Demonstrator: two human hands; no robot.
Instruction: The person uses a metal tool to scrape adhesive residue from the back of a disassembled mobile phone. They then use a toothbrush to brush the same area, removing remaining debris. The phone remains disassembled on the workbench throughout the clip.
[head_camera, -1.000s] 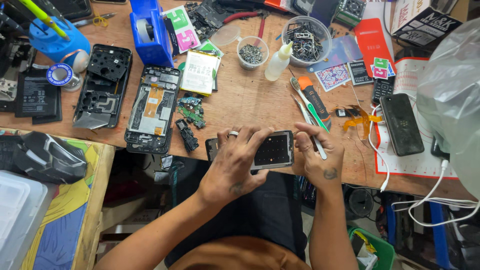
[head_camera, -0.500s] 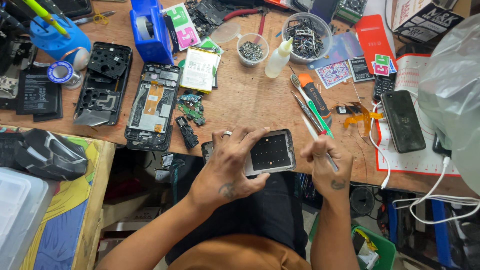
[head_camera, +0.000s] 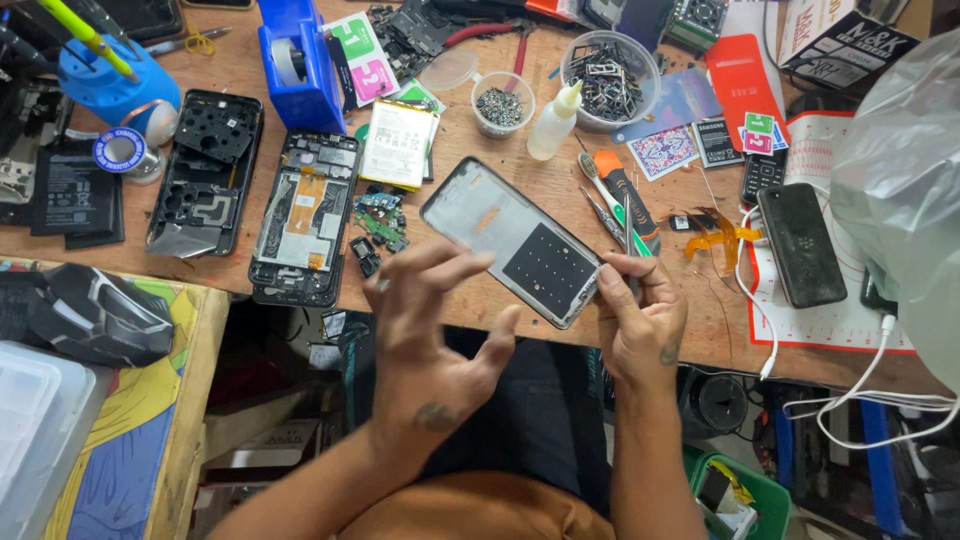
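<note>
A stripped phone frame with a grey metal back and a black dotted patch is held slantwise over the wooden bench's front edge. My right hand pinches its lower right corner, with slim tweezers sticking up from the same grip. My left hand is under the frame's near edge with its fingers spread wide. Its fingertips are at the frame's rim and its thumb points to the frame's lower corner, gripping nothing.
Two opened phone bodies, small circuit boards, a white battery, a blue tape dispenser, a cup of screws, a glue bottle and a parts bowl fill the bench. A black phone, white cable and plastic bag lie right.
The frame was gripped level in both hands; now it is raised and turned diagonal. My left hand has let go and spread its fingers, while my right hand keeps the corner.
</note>
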